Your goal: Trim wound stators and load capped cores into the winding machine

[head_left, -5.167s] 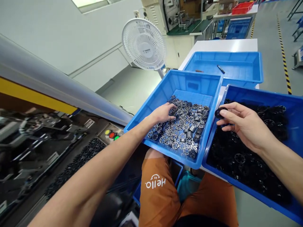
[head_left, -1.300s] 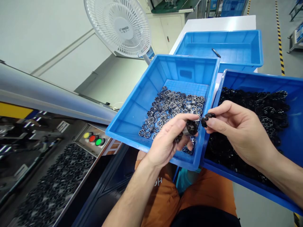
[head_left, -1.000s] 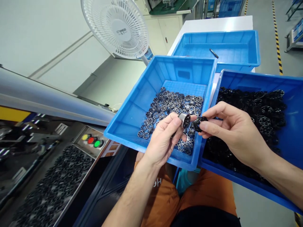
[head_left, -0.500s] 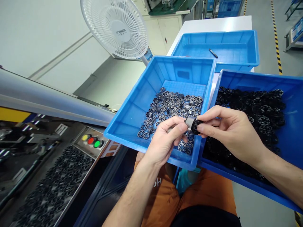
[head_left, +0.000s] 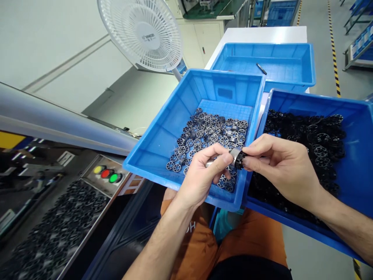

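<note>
A silver metal ring (head_left: 235, 153) is pinched in my left hand (head_left: 198, 175), between thumb and index finger. Against its right side sits a black toothed plastic part (head_left: 240, 160), gripped by the thumb and fingertips of my right hand (head_left: 287, 167). The two pieces touch; whether they are locked together I cannot tell. A small pale, rod-like end (head_left: 210, 161) shows within my left fingers, its kind unclear. Both hands are over the near right corner of a blue bin (head_left: 163, 116) that holds many spoked metal-rimmed rings (head_left: 214, 138).
To the right, another blue bin (head_left: 357, 155) holds a heap of black spoked parts (head_left: 323, 138). Behind stands a third blue bin (head_left: 291, 70) with a pen-like object (head_left: 261, 69). A white fan (head_left: 148, 37) and a panel with yellow, red and green buttons (head_left: 107, 174) are leftward.
The view has shifted slightly. My right fingers have moved a little on the black part, and the ring and black part appear turned slightly. Both hands keep their hold.
</note>
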The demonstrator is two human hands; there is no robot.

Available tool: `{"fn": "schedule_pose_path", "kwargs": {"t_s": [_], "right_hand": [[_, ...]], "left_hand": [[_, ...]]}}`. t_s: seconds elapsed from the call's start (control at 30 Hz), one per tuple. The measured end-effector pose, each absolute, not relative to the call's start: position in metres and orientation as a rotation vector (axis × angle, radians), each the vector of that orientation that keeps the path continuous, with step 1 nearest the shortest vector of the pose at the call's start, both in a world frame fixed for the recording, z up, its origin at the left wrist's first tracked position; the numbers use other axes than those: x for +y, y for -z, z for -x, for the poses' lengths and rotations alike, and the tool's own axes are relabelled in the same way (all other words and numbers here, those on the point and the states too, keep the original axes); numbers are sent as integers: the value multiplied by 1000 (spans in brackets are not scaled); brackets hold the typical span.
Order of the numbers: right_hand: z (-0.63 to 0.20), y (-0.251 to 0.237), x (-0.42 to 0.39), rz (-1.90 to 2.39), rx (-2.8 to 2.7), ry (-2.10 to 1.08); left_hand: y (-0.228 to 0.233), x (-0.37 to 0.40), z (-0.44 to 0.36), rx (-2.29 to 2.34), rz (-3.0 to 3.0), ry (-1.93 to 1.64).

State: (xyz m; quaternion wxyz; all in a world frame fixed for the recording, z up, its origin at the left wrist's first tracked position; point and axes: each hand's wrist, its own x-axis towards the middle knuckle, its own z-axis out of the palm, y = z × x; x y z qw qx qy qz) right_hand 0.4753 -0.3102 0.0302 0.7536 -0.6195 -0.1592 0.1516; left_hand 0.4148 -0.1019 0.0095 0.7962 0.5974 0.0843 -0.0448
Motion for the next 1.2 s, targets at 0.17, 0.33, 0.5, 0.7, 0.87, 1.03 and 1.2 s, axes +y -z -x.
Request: {"fn": "schedule_pose_path", "kwargs": {"t_s": [0.17,0.33,0.5,0.7,0.87,1.03,1.2], "right_hand": [[-471,-29,-311,1441,-370,-262],[-465,-31,-313,1646,-580,-27],[-474,-34,-313,1451,-471,-370],[-481,-38,-317,1472,-486,-436],[-476,-44,-319,1549,-624,-248],[-468,-49,-319,1628,-722,-70],[-467,-44,-319,1515,-731,-206]], "left_hand": [[-8,-100,-411,160,-1386,92],[-13,-105,-410,118,-1417,111],[-16,-110,-409,102,-1355,109],[-16,-109,-408,92,-1368,-29],[-10,-104,-409,102,-1381,-77],[-3,-100,-408,31,-1379,-140],[-7,-103,-403,-112,-1437,-303]]}}
